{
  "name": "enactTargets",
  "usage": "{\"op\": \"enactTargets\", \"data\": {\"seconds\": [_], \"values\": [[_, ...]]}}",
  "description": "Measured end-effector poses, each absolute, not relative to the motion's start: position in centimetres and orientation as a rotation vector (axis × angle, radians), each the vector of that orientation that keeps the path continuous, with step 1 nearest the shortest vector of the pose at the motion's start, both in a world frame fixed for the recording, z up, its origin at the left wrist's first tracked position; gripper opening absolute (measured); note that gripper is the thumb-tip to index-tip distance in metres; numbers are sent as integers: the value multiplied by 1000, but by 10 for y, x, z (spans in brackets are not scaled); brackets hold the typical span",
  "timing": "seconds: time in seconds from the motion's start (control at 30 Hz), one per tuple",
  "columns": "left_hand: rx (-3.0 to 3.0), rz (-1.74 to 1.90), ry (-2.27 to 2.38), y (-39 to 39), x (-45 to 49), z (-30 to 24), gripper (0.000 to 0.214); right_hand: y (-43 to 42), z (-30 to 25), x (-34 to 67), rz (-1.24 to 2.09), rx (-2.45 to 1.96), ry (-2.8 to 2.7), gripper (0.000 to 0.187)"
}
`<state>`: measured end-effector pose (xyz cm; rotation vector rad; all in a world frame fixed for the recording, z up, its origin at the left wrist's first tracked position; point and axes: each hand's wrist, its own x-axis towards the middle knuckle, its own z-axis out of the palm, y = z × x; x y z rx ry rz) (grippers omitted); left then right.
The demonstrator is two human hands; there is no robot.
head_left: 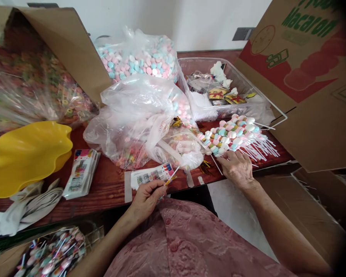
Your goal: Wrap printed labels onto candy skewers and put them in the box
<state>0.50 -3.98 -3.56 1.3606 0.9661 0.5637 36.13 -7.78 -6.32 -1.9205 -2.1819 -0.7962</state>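
Note:
My left hand (148, 198) is closed in a pinch in front of the body, around a candy skewer whose white stick (173, 174) points up with a bit of gold tie at its base. The candy end is mostly hidden below the fingers. At the near edge of a pile of candy skewers (229, 132), my right hand (237, 169) has its fingers curled on one of them. The pile shows pink, white and blue pieces, with white sticks pointing towards the right. Printed plastic pouches (150, 175) lie just beyond my left hand.
Clear bags of candies (144, 57) fill the back, beside an open carton (66, 46). A clear plastic bin (248, 82) holds gold ties and wrappers. More pouches (81, 173) lie by a yellow tray (31, 154). A box of wrapped candies (54, 250) sits lower left; a large carton (305, 84) stands right.

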Motion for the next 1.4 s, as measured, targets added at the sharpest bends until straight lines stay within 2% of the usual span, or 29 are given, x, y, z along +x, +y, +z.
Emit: {"op": "enactTargets", "data": {"seconds": [0.2,0.33,0.53,0.6,0.73,0.93,1.17,1.4], "values": [[1323,576,991,-43,3,-37,27,-77,-70,360,-691,-1985,-2078,21],[1340,590,990,-42,4,-36,28,-81,-68,365,-455,-1906,-1869,23],[1399,655,1016,-39,13,-35,28,-91,-38,333,-299,-1713,-1528,11],[1362,665,1016,-38,18,-37,28,-92,-27,297,-81,-1590,-1416,9],[1301,737,992,-35,25,-38,30,-86,-21,217,451,-1254,-1597,22],[1281,847,939,-34,17,-35,27,-64,-40,177,622,-1133,-1724,30],[1263,773,1003,-36,7,-41,25,-55,-40,176,1171,-1224,-1466,22],[1296,795,996,-36,6,-38,23,-52,-51,171,1020,-1304,-1449,25]]}}
